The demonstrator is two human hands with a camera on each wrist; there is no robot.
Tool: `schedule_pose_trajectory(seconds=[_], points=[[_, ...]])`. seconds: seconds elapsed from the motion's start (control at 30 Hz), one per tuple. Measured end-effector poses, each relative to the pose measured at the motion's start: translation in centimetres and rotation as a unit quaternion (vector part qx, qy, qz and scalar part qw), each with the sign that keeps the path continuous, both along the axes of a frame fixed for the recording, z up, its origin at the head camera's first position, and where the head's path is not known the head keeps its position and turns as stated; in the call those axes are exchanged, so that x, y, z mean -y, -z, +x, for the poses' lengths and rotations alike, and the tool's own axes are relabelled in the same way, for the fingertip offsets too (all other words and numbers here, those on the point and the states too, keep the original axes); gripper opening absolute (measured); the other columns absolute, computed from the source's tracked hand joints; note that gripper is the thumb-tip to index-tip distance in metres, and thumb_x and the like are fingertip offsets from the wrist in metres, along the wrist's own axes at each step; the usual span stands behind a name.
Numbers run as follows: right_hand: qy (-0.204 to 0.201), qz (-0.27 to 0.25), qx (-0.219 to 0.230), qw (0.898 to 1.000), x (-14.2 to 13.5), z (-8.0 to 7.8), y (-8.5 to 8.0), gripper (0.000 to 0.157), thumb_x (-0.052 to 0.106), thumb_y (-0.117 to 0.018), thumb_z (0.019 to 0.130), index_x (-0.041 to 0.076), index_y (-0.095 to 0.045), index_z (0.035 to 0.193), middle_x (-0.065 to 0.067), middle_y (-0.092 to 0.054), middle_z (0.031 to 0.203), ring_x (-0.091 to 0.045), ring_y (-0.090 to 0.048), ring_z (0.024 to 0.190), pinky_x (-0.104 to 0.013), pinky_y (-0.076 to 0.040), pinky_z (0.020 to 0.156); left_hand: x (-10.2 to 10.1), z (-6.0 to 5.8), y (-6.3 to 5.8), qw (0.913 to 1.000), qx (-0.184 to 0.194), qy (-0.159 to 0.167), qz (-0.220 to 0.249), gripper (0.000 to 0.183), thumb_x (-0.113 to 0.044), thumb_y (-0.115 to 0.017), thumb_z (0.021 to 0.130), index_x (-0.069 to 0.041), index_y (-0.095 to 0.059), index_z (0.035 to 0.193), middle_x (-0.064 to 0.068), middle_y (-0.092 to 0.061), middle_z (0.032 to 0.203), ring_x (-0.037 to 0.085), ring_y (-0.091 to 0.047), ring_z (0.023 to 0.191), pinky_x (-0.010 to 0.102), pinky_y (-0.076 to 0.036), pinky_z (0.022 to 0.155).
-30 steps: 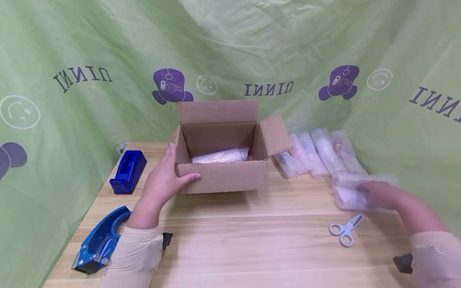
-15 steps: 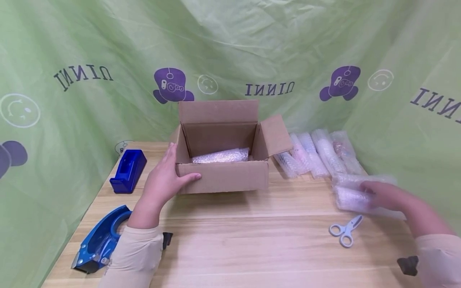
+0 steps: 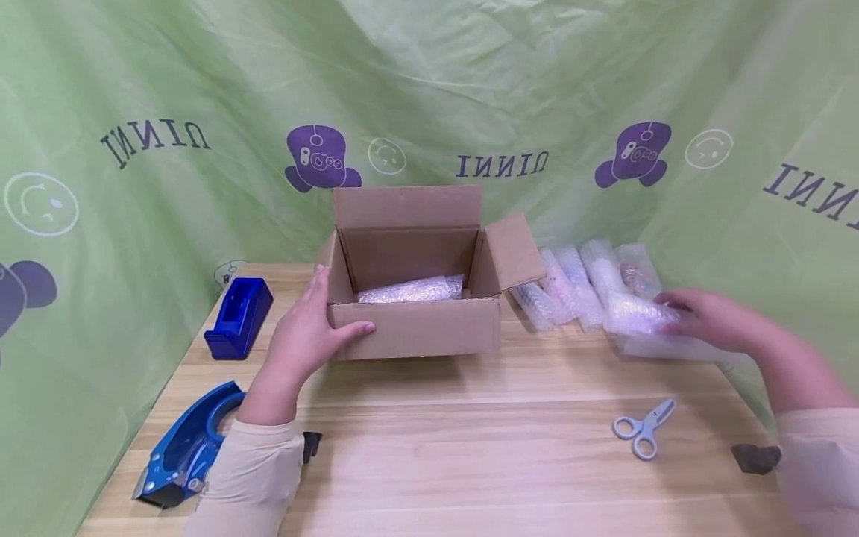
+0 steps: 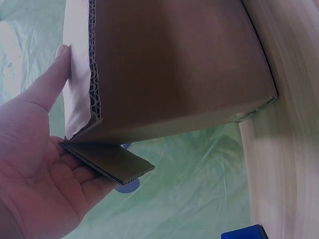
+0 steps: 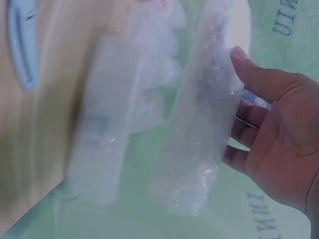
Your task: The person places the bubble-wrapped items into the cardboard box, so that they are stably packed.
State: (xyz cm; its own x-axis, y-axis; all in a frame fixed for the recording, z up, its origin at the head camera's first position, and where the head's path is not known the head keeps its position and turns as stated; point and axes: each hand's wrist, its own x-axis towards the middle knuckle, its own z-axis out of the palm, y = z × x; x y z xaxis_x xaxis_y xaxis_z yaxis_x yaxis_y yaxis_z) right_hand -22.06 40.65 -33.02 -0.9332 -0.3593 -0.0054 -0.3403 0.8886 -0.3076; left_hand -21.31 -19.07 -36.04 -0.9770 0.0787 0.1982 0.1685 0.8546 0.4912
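Observation:
An open cardboard box (image 3: 416,328) stands at the middle back of the table, with a bubble-wrapped roll (image 3: 411,289) lying inside. My left hand (image 3: 302,328) grips its front left corner, thumb on the front. In the left wrist view the fingers lie behind a folded-out side flap (image 4: 112,162). On the right, my right hand (image 3: 718,317) holds a long bubble-wrapped roll (image 5: 199,109) between thumb and fingers, raised off the table. Another bubble-wrapped roll (image 5: 104,124) lies below it; what the wrap contains is blurred.
Several bubble-wrapped rolls (image 3: 570,287) lie side by side right of the box. Light-blue scissors (image 3: 644,430) rest at front right. On the left are a blue desktop tape dispenser (image 3: 238,321) and a blue hand-held tape dispenser (image 3: 181,447). A green printed curtain (image 3: 429,89) surrounds the table.
My right hand has lifted the nearer bubble-wrapped roll and moved it back and slightly left, uncovering the roll behind it. My left hand and the box stay put.

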Motion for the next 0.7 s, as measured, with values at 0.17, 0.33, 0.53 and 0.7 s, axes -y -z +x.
schedule_pose_trajectory(seconds=[0.17,0.33,0.53,0.7], points=[[-0.002,-0.006,-0.058,0.998,2.1,-0.7,-1.8,0.049,0.017,-0.068,0.093,-0.010,-0.052,0.131,-0.037,-0.056,0.124,-0.055,-0.052,0.114,-0.068,-0.039,0.095,0.0,0.0,0.1,1.0000,0.003,-0.001,0.000,0.124,-0.073,-0.068,0.073,-0.008,-0.007,0.159,0.013,-0.004,0.165,0.043,-0.021,0.147,0.061,-0.029,0.113],[0.001,-0.030,-0.118,0.993,4.6,-1.3,-3.4,0.049,0.017,-0.067,0.093,-0.005,-0.053,0.134,-0.035,-0.056,0.126,-0.052,-0.049,0.116,-0.068,-0.035,0.097,0.0,-0.1,0.1,1.0000,0.002,-0.001,0.000,0.124,-0.074,-0.068,0.073,-0.007,-0.008,0.158,0.013,-0.005,0.165,0.042,-0.021,0.147,0.061,-0.029,0.113],[0.008,-0.045,-0.154,0.987,7.6,-2.0,-5.5,0.047,0.021,-0.062,0.097,-0.003,-0.052,0.137,-0.034,-0.052,0.129,-0.052,-0.042,0.120,-0.069,-0.029,0.102,0.0,-0.1,0.2,1.0000,-0.002,-0.001,-0.001,0.124,-0.074,-0.068,0.072,-0.008,-0.008,0.158,0.013,-0.006,0.165,0.043,-0.022,0.147,0.061,-0.029,0.112],[0.013,-0.056,-0.183,0.981,9.9,-2.4,-6.6,0.049,0.026,-0.057,0.100,0.002,-0.049,0.142,-0.032,-0.051,0.129,-0.049,-0.041,0.119,-0.068,-0.031,0.100,0.0,-0.1,0.2,1.0000,-0.002,-0.001,0.000,0.124,-0.073,-0.068,0.073,-0.008,-0.007,0.159,0.013,-0.005,0.165,0.042,-0.021,0.147,0.061,-0.029,0.113]])
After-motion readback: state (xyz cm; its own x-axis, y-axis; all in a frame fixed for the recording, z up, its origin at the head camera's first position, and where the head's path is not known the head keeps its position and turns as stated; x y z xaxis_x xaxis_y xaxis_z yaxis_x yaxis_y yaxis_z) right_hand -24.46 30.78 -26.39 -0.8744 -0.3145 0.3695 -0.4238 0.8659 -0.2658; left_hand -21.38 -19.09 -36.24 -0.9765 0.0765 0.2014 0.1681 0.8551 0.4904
